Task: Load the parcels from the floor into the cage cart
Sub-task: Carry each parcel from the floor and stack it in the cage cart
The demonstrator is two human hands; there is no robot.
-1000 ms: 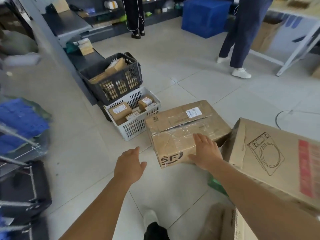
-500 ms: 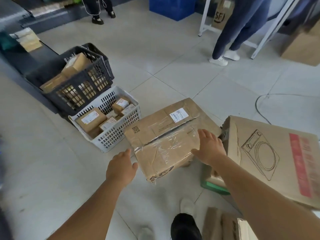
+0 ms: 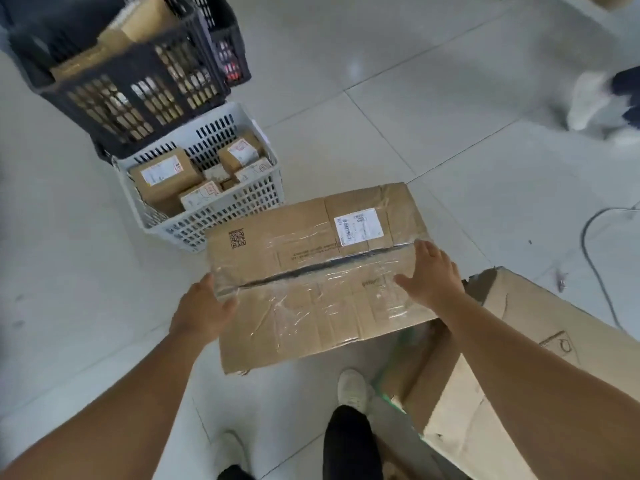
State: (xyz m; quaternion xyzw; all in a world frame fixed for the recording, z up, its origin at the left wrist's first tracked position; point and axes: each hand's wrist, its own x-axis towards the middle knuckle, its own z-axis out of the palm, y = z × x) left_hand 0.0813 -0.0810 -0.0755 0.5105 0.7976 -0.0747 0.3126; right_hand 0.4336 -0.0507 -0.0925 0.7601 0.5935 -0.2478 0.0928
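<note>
Bracketing taped parcel (image 3: 322, 271) at its short ends: left hand (image 3: 202, 311) grips near-left corner, right hand (image 3: 433, 275) lies flat, fingers straight, on right end. Long axis runs left-right between hands, directly ahead, beside white crate (image 3: 221, 216). Cage cart not in view.

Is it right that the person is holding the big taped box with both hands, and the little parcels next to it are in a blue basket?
Not quite. The head view shows the left hand and right hand on the big taped box, but the little parcels sit in a white basket, not a blue one.
</note>
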